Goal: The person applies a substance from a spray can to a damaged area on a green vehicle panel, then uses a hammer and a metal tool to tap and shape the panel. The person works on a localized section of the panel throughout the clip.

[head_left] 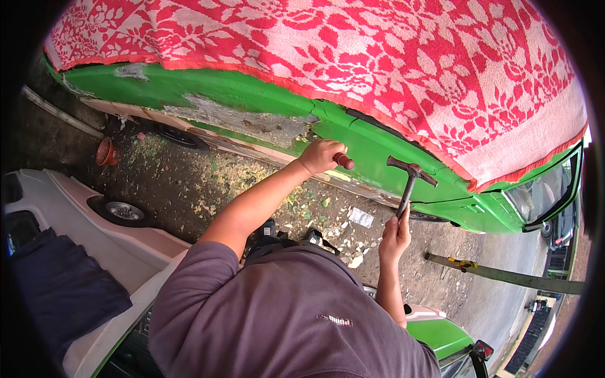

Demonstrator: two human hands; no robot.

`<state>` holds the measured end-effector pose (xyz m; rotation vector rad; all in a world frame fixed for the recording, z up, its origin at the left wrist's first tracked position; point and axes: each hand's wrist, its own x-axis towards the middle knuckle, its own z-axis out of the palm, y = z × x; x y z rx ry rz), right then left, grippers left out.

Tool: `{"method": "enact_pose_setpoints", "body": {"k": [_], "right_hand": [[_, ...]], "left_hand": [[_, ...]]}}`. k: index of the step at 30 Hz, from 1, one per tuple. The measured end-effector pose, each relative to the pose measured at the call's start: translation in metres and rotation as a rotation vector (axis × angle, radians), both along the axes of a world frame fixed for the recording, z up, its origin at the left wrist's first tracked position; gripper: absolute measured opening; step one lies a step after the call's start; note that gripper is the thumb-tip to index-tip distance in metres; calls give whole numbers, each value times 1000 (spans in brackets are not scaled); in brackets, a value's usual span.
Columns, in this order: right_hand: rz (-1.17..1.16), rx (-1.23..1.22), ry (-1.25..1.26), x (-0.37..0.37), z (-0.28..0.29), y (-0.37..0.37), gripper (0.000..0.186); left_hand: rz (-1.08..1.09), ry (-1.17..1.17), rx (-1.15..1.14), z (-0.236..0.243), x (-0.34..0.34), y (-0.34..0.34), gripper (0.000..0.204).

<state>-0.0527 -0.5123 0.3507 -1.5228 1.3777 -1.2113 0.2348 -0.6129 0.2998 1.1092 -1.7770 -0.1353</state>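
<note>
My left hand (320,156) is closed around a tool with a rounded red-brown handle (344,161). Its working end is hidden behind the fist, so I cannot tell its exact kind. The fist is up against the side of a green car (362,165), beside a patch of bare grey, stripped bodywork (252,121). Lower and to the right, my right hand (395,238) grips a hammer (411,171) by its dark handle, head upward. The hammer head appears in front of the green panel, apart from the red-brown handle.
A red and white floral towel (353,57) covers the car's upper part. Paint chips and debris (239,170) litter the ground. A pale car (120,236) with dark cloth (66,283) stands behind me at left. A terracotta pot (108,152) and a post (504,275) flank the space.
</note>
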Motion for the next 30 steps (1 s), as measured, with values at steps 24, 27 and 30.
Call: {"method": "enact_pose_setpoints", "body": {"k": [24,27,30], "right_hand": [[109,-53,117,23,-15,5,48],[80,-48,62,17,-12,2,49],[76,14,40,13,-5,1,50]], "left_hand": [[-60,-29,-1,10,0,0,21],[-56,-23,25,14,0,1,20],[-36,-26,49,2,4,1,20]]}}
